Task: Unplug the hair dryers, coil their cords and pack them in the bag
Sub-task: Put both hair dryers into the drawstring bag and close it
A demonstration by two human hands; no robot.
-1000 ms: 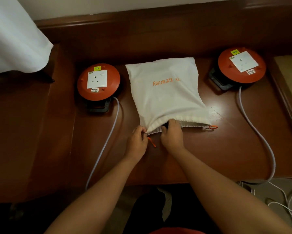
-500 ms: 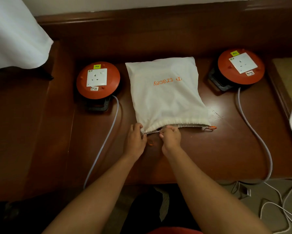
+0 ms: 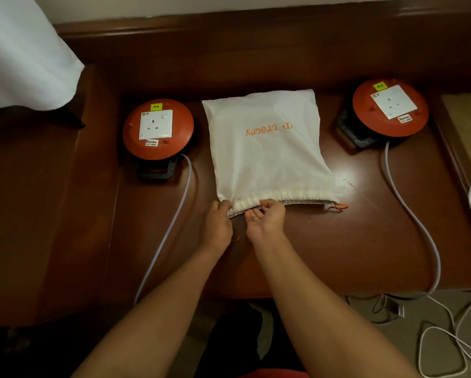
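A dark reddish wooden tabletop [image 3: 297,255] fills the view, with a raised wooden ledge along its far side at 12 o'clock and a pale wall above that. White cloth [image 3: 24,50] hangs in at 10 o'clock. A white drawstring bag [image 3: 264,148] printed with orange letters lies flat in the middle of the tabletop, its gathered mouth toward the person. An orange cable reel with a white socket [image 3: 158,129] sits just beside the bag at 9 o'clock, and a second reel [image 3: 390,107] sits at 2 o'clock, apart from the bag. A pale cable [image 3: 171,222] runs from the left reel to the near edge; another cable [image 3: 408,214] curves from the right reel off the near edge at 4 o'clock. Thin white wires [image 3: 447,336] lie tangled on the floor at 5 o'clock. An orange cord loop [image 3: 340,206] pokes out at the bag's right corner.

Half a second ago the right hand was knuckles-up with fingers tucked at the bag's hem; it has since rolled palm-up. The bag and reels have not shifted on the tabletop.

The left hand [image 3: 218,227] lies knuckles-up at the bag's left corner, fingers curled onto the gathered hem and pinching it. The right hand [image 3: 267,222] is turned palm-up just beside it, fingers loosely bent, with the thumb and fingertips at the hem edge; whether they actually grip the fabric cannot be told. Both forearms reach in from 6 o'clock.
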